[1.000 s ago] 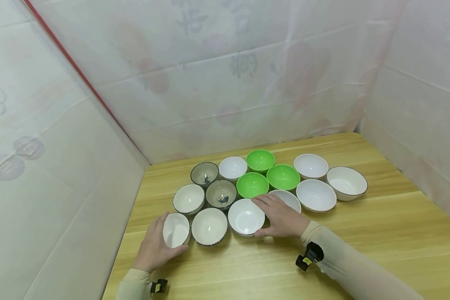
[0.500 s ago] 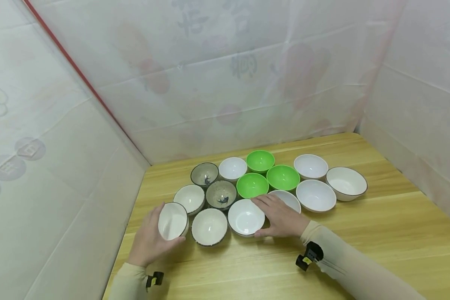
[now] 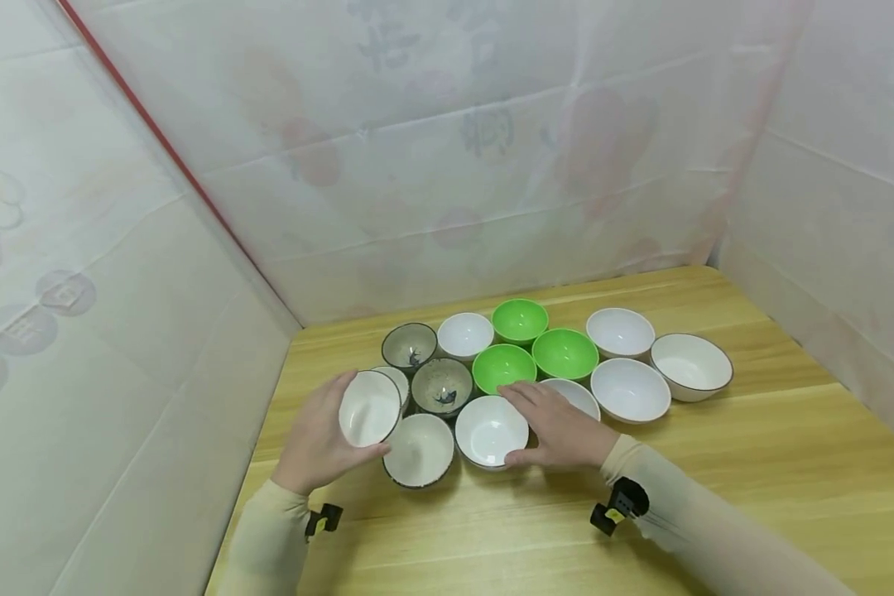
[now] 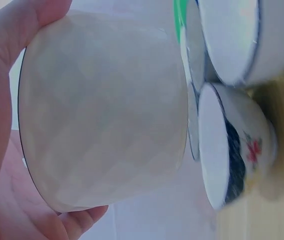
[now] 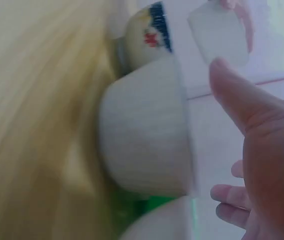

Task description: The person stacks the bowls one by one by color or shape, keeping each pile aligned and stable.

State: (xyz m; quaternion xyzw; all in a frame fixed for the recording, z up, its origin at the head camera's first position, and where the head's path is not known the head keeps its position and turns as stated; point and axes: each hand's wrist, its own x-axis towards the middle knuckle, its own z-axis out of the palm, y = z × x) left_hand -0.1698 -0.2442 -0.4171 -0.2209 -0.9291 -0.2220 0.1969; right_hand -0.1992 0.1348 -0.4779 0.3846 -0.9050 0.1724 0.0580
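Observation:
My left hand (image 3: 328, 439) grips a white bowl (image 3: 370, 408) with a thin dark rim, thumb at its near side. Raised above the table, this bowl partly covers another white bowl (image 3: 396, 382) behind it. A faceted pattern marks its outside in the left wrist view. Beside it stands a cream bowl (image 3: 418, 451), whose outside carries a dark blue band and red flower in both wrist views. My right hand (image 3: 559, 430) spreads over the right side of a ribbed white bowl (image 3: 491, 432). In the right wrist view, its extended thumb (image 5: 232, 92) is apart from that bowl.
Two grey bowls (image 3: 443, 386) with dark motifs and several green bowls (image 3: 503, 369) stand close behind. More white bowls (image 3: 630, 390) sit to the right, partly hidden by my right hand. Fabric walls (image 3: 477, 165) enclose the wooden table (image 3: 536, 530).
My left hand has lifted the white bowl from the front left, first leftward, then up and right over the row. My right hand stays at its bowl.

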